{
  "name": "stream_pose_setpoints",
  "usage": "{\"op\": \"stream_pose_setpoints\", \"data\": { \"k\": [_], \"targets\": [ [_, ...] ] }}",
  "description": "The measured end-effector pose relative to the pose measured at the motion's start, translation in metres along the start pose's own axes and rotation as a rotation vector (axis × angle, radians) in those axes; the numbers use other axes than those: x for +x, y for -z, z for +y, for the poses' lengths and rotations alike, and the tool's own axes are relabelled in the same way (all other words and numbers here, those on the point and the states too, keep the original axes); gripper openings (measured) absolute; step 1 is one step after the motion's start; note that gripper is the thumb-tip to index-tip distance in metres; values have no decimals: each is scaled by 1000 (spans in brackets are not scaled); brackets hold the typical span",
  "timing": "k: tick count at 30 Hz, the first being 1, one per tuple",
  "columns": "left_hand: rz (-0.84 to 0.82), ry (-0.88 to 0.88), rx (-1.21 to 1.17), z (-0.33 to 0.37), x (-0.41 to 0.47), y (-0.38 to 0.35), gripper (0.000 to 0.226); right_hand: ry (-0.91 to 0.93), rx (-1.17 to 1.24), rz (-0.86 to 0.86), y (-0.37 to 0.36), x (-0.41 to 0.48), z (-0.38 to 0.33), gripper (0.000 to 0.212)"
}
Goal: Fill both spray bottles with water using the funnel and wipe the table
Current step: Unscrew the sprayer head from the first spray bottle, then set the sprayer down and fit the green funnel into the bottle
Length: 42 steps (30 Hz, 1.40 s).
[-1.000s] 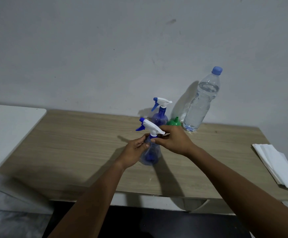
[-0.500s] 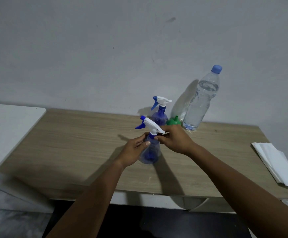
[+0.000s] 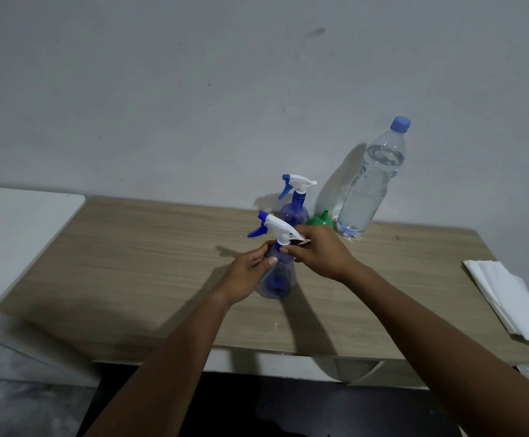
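The near spray bottle (image 3: 277, 275) stands upright at the middle of the counter (image 3: 130, 263). The left hand (image 3: 250, 272) wraps around its shoulder, and the right hand (image 3: 317, 253) pinches at the collar (image 3: 278, 246), just under the white trigger head (image 3: 277, 227). The step looks like unscrewing that head so the bottle can be filled.

- **Left hand:** It should hold the body firmly enough to stop it spinning. The clear plastic looks thin, so a hard squeeze could buckle it.
- **Right hand:** The turning is best done at the collar, not the trigger head, which may only swivel.
- **Lifting off:** Once the head is loose, lift it straight up so nothing under it snags the neck. Lay it at 9 o'clock, where the counter is bare.

From the held bottle, the far spray bottle (image 3: 294, 206) is at 12 o'clock with its head on. The green funnel (image 3: 320, 219) is at 1 o'clock, spout up, just beside the capped water bottle (image 3: 370, 184). The folded cloth (image 3: 509, 301) lies at 3 o'clock, well apart, near the counter's end.

The main risk is an elbow or sleeve knocking the tall water bottle on the reach for the funnel.
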<state>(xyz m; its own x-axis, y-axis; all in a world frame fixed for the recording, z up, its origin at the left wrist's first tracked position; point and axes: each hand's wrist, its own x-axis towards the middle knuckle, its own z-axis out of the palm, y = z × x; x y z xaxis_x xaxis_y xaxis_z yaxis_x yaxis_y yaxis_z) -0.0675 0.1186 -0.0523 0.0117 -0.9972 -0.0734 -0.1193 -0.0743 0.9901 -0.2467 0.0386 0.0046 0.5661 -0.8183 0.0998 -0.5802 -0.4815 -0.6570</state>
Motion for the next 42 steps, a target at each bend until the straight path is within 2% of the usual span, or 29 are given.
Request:
{"op": "stream_pose_setpoints", "data": {
  "k": [10,14,17,20,24,26,29,31,35,42],
  "targets": [
    [-25,9,39,8,-3,4,46,-27,108,-90,12,-2,-9,21],
    [-32,24,77,12,-3,7,45,-21,223,-8,36,-2,-28,19],
    [-23,33,98,17,-5,7,46,36,303,117,65,-1,-45,21],
    [14,29,136,23,-6,7,46,78,530,207,97,-4,-67,17],
    [107,50,184,27,-5,5,64,146,637,336,123,-4,-83,16],
    [136,39,205,30,-5,0,69,137,558,413,124,-2,-76,20],
    [162,12,253,31,-9,-8,58,0,333,426,104,1,-48,33],
    [169,14,232,28,-12,-12,54,-127,166,367,79,-2,-18,38],
    [204,-3,261,24,-15,-19,50,-278,-110,195,24,-10,37,30],
    [140,6,443,23,-7,-14,48,-314,-256,-48,-23,11,73,36]
  ]
}}
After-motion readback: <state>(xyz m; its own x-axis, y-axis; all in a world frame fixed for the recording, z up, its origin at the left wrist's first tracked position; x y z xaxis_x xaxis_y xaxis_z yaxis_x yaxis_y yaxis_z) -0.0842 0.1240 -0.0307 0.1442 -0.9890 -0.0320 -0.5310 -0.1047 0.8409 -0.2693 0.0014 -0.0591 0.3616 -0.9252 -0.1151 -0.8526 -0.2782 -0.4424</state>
